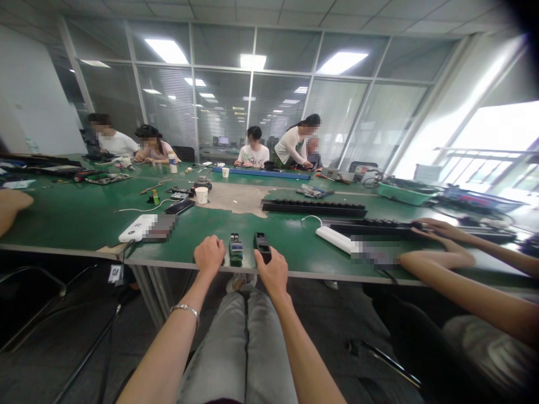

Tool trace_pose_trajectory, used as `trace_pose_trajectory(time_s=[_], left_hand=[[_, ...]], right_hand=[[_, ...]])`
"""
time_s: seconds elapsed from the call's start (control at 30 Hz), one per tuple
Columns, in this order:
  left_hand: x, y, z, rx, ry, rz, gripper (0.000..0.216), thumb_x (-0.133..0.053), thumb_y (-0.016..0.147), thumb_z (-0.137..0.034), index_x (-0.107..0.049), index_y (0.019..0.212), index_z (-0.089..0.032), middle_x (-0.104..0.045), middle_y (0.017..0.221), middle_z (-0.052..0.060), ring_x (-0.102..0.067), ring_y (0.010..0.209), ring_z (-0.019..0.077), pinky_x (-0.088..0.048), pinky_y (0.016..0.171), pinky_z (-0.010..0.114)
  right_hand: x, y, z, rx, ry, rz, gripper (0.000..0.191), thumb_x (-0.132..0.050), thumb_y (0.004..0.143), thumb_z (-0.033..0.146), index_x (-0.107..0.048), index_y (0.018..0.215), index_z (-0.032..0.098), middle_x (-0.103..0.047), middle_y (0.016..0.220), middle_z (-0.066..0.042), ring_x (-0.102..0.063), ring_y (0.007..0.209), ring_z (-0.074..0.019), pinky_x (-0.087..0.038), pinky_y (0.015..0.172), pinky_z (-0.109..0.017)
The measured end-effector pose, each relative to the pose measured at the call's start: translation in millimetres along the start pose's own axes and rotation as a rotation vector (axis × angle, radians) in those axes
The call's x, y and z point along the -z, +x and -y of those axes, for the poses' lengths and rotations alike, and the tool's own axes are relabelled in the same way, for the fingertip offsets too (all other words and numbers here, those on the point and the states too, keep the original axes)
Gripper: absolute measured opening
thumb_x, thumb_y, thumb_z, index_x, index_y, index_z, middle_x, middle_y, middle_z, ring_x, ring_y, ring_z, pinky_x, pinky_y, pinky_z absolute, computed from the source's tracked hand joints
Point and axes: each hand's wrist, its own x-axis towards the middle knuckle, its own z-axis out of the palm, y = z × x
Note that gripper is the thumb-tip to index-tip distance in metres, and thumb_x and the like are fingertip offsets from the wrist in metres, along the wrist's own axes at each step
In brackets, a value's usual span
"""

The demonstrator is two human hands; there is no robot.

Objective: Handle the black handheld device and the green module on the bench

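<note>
Near the table's front edge, my right hand (273,270) grips a black plastic housing (261,242), its thumb along the near side. The housing is long and narrow, with openings in its upper face. To its left a small circuit board module (236,248) with metal and blue parts lies on the green table (177,253). My left hand (210,253) rests on the table just left of that module, apart from it. Its fingers are curled in, and whatever they may hold is hidden.
A white paper cup (201,195) stands beyond my left hand. White devices lie left (137,228) and right (334,240). Long black strips (314,208) lie farther back. A neighbour's arms (446,252) reach in from the right, another's hand (14,205) from the left. Several people sit or stand across the table.
</note>
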Motion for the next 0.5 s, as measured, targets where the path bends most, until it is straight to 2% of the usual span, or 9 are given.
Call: trace_pose_trajectory(time_s=[0.1, 0.23, 0.33, 0.5], left_hand=[[-0.4, 0.4, -0.2, 0.007, -0.003, 0.007, 0.035, -0.040, 0.093, -0.044, -0.067, 0.096, -0.022, -0.066, 0.098, 0.009, -0.061, 0.088, 0.0194, -0.038, 0.075, 0.028], [-2.3, 1.7, 1.3, -0.006, -0.003, -0.012, 0.034, -0.040, 0.092, -0.044, -0.066, 0.094, -0.022, -0.066, 0.097, 0.008, -0.060, 0.086, 0.0198, -0.037, 0.073, 0.029], [-4.0, 2.3, 2.3, -0.009, -0.007, -0.013, 0.034, -0.040, 0.092, -0.044, -0.066, 0.092, -0.022, -0.066, 0.097, 0.008, -0.060, 0.085, 0.0197, -0.037, 0.072, 0.028], [-4.6, 2.9, 2.7, -0.006, -0.008, -0.003, 0.034, -0.039, 0.092, -0.044, -0.066, 0.094, -0.022, -0.065, 0.099, 0.009, -0.060, 0.088, 0.0198, -0.036, 0.073, 0.028]], right_hand=[[-2.7, -3.0, -3.0, -0.001, 0.005, -0.021, 0.059, -0.051, 0.086, 0.058, -0.060, 0.119, 0.010, -0.066, 0.108, -0.017, -0.059, 0.102, -0.0276, -0.042, 0.090, -0.036], [-6.2, -6.2, -6.0, -0.010, 0.025, -0.053, 0.084, -0.057, 0.080, 0.062, -0.043, 0.137, 0.001, -0.061, 0.121, -0.023, -0.056, 0.112, -0.0326, -0.041, 0.095, -0.041], [-6.4, -7.5, -7.5, 0.004, 0.036, -0.050, 0.074, -0.056, 0.083, 0.056, -0.048, 0.134, 0.003, -0.062, 0.119, -0.022, -0.056, 0.112, -0.0307, -0.041, 0.096, -0.040], [-1.9, -7.5, -8.1, 0.046, 0.091, -0.036, 0.050, -0.053, 0.086, 0.049, -0.060, 0.121, 0.014, -0.067, 0.110, -0.014, -0.058, 0.107, -0.0254, -0.042, 0.093, -0.037]])
